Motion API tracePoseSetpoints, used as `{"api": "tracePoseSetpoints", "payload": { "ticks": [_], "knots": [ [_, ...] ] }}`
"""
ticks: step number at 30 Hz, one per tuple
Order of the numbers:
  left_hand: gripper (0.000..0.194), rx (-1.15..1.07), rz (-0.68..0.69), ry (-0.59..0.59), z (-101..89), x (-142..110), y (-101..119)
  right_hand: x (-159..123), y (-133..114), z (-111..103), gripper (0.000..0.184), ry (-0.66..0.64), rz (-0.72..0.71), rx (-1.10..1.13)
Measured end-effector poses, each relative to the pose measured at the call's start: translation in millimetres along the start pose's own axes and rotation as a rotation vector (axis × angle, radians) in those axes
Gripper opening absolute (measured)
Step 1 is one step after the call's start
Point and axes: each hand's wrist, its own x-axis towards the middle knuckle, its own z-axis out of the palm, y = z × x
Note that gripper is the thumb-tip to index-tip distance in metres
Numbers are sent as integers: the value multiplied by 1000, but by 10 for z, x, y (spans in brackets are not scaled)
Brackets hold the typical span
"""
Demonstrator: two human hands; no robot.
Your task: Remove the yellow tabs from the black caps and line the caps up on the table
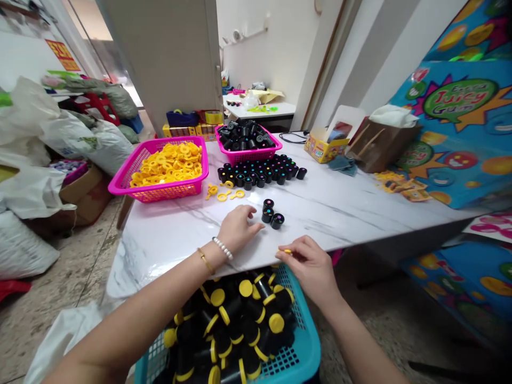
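Observation:
My left hand [238, 226] is over the marble-patterned table, fingers apart and holding nothing that I can see. Just to its right stand three small black cylinders [268, 214] with coloured dots on top. Near the table's front edge, my right hand [310, 261] pinches a small yellow plastic piece [287, 251] between thumb and fingers; most of that piece is hidden. Several loose yellow ring pieces [222, 197] lie beyond my left hand. Behind the three cylinders, many more black cylinders [261, 180] stand in packed rows.
A pink basket [160, 193] of yellow rings stands at the left, another pink basket [248, 156] of black parts behind. Below the table edge, a teal basket [308, 341] holds yellow-capped black cylinders. An open yellow box [320, 149] and a brown bag [370, 141] stand right.

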Motion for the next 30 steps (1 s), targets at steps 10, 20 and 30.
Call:
{"api": "tracePoseSetpoints", "payload": {
  "ticks": [10, 20, 30],
  "knots": [
    [22, -36, -16, -35, -31, -43, 71, -44, -11, -85, 24, -153, 283, 317],
    [28, 112, -104, 83, -387, -1077, -135, 193, -422, 282, 24, -365, 300, 501],
    [19, 117, -149, 83, -351, -1037, -153, 461, -605, 783, 22, -396, 104, 324]
  ]
}}
